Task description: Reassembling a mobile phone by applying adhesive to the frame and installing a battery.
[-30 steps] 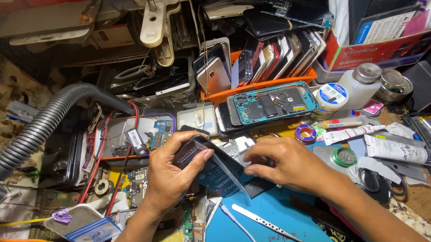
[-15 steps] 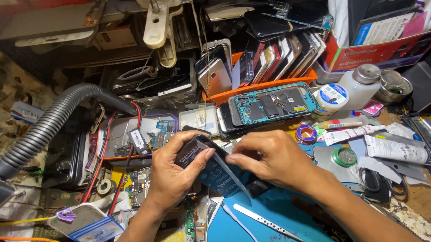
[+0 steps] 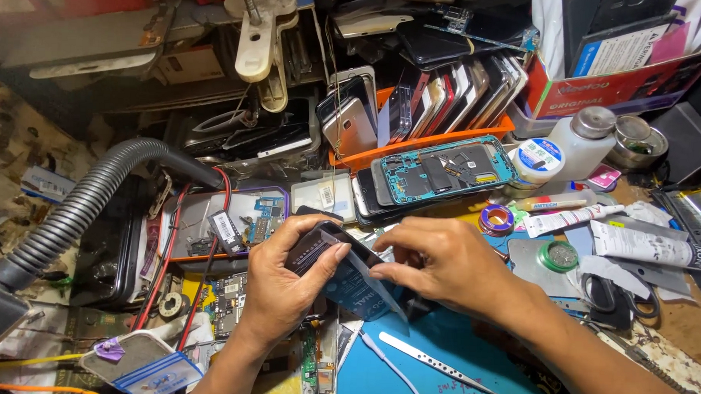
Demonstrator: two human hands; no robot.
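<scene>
My left hand (image 3: 285, 284) grips a small dark phone part (image 3: 311, 246), tilted, over the bench. My right hand (image 3: 449, 266) pinches the top edge of a thin blue-grey plastic sheet (image 3: 359, 287) that hangs from that part and slants down to the right. Both hands meet above a blue work mat (image 3: 429, 386). Metal tweezers (image 3: 434, 363) and a thin white pry tool (image 3: 391, 368) lie on the mat just below the hands.
An opened phone with a teal frame (image 3: 445, 168) lies behind the hands, in front of an orange tray (image 3: 414, 141) with several phones standing in it. A grey ribbed hose (image 3: 78, 207) runs at the left. Glue tubes (image 3: 644, 244), a white bottle (image 3: 578, 143) and scissors (image 3: 619, 296) crowd the right.
The view has shifted slightly. My hands have stayed together on the part; the right-hand fingers have slid a little along the sheet's top edge.
</scene>
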